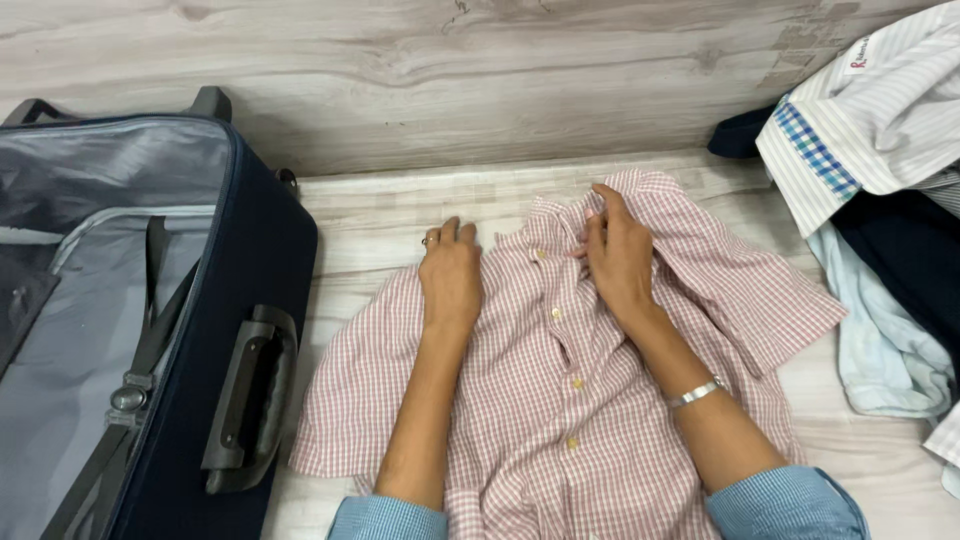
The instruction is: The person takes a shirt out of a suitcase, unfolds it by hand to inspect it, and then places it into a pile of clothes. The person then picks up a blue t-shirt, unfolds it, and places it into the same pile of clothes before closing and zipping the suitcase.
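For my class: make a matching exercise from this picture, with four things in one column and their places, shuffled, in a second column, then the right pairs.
Things:
1. suitcase
2. checked shirt
3. pile of clothes
4. left hand

Places:
A. flat on the shirt's shoulder
B. at the right edge
C. open, at the left
D. spread in the middle, buttons up

Pairs: 1-C, 2-D, 3-B, 4-A

Soft, even indoor light, faint shadows, no glare, and sharp focus throughout the frame.
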